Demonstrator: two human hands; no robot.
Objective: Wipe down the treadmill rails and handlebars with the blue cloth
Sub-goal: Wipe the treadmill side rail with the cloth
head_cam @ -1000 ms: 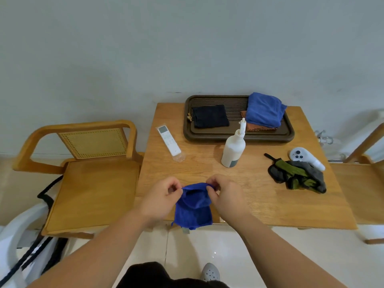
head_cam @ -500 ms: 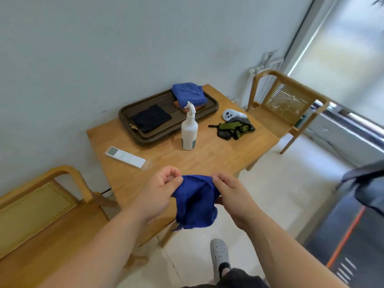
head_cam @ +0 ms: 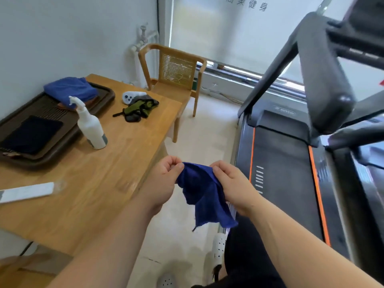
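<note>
The view has swung from the wooden table [head_cam: 99, 183] to the black treadmill [head_cam: 280, 163] with its padded handlebar [head_cam: 324, 80], now ahead. Left hand [head_cam: 164, 181] and right hand [head_cam: 232, 183] pinch the dark-blue cloth [head_cam: 203, 194] taut, fingertips closed on its top edge. No wiping yet.

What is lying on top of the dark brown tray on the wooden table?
On the tray lie a flat black cloth and a bunched blue towel. A brownish item peeks out beneath the towel; the rest of it is covered.
</note>
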